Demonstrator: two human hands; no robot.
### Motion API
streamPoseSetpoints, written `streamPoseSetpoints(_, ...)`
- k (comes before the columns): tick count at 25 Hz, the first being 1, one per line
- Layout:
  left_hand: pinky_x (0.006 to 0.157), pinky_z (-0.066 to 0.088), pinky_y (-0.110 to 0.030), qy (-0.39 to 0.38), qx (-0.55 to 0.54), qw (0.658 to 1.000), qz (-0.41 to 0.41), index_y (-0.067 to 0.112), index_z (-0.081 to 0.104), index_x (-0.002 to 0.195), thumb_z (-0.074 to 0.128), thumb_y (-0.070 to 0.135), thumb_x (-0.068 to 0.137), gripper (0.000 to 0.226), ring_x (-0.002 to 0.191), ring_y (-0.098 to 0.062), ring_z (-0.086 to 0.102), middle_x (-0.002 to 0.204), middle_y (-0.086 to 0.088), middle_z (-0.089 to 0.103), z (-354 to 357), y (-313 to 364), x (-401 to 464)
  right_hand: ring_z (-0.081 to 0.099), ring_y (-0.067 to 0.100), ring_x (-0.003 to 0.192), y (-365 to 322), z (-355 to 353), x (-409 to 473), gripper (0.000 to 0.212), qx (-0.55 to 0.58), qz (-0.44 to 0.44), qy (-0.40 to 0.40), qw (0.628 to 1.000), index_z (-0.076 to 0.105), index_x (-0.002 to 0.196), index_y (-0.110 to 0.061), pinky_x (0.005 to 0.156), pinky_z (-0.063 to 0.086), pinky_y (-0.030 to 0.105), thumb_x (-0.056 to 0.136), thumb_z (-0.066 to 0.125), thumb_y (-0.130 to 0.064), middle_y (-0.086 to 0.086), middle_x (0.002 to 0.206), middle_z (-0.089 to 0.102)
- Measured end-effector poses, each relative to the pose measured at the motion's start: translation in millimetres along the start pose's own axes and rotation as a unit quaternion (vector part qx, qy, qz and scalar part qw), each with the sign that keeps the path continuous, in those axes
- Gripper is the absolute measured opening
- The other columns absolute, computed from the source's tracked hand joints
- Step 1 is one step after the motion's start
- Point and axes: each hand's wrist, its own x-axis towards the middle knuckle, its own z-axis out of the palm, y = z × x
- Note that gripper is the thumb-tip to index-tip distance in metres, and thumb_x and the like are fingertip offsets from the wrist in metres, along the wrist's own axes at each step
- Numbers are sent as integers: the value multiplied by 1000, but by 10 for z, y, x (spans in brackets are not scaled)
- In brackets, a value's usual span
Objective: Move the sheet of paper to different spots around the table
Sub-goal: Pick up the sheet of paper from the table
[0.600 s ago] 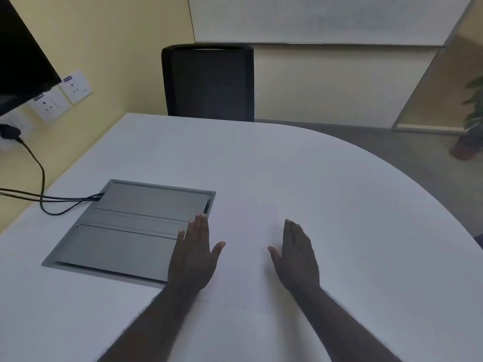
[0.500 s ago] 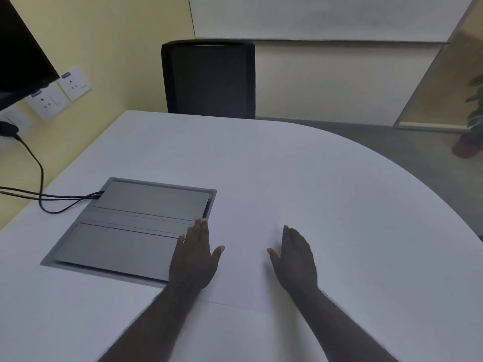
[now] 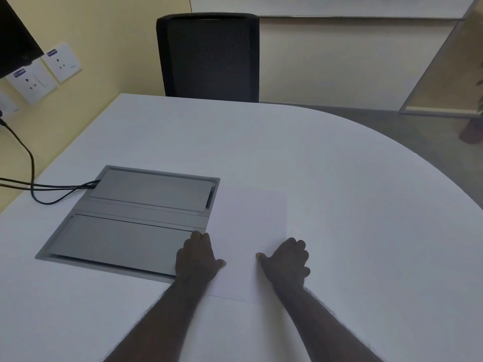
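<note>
A white sheet of paper (image 3: 248,226) lies flat on the white table (image 3: 352,205), just right of the grey panel. My left hand (image 3: 197,258) sits at the sheet's left edge with its fingers curled and its thumb on the paper. My right hand (image 3: 286,259) is at the sheet's right edge, fingers curled too, thumb pressed on the paper. Both hands pinch the near part of the sheet's sides. The sheet's far half is uncovered.
A grey recessed cable box (image 3: 130,218) is set into the table left of the sheet, with black cables (image 3: 31,184) running off to wall sockets (image 3: 62,62). A black chair (image 3: 209,56) stands at the far edge. The table's curved edge runs along the right.
Both hands went from lying flat with straight fingers to curled fingers at the sheet's side edges. The camera tilted down slightly. The sheet stays in place.
</note>
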Motion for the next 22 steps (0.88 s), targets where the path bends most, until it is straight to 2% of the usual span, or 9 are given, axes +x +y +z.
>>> streamPoseSetpoints(7,92,41,-33,0,17,1000,1,17,49,125,67,54,82,60,120,-20,48,129,0,47,-12,10,9,47,28,113,-170,-44,10,65,80,66,-12,995,42,114,-7,78,48,44,68,79,-37,7,116,38)
streamPoseSetpoints(11,91,40,-33,4,21,1000,-3,18,51,121,67,55,81,57,118,-20,49,126,0,48,-6,9,25,48,28,110,-199,-53,82,60,95,84,-16,992,49,111,-6,79,47,44,68,79,-34,4,106,33)
streamPoseSetpoints(14,91,40,-32,13,18,1000,-2,19,52,118,68,55,80,55,116,-19,50,124,1,49,5,12,28,48,27,111,-266,-69,124,59,94,105,-18,990,52,110,-7,80,46,43,67,79,-36,3,104,32)
streamPoseSetpoints(18,90,40,-32,27,18,999,0,19,53,116,70,55,79,54,114,-19,52,122,2,50,13,6,38,46,27,112,-338,-75,151,65,81,121,-24,989,55,111,-9,85,45,43,65,78,-50,5,109,37)
streamPoseSetpoints(22,93,40,-32,29,25,999,1,20,53,120,69,55,79,57,116,-18,52,125,3,49,17,11,43,46,28,112,-267,-43,133,67,67,109,8,992,48,113,-8,85,48,44,63,79,-40,7,117,38)
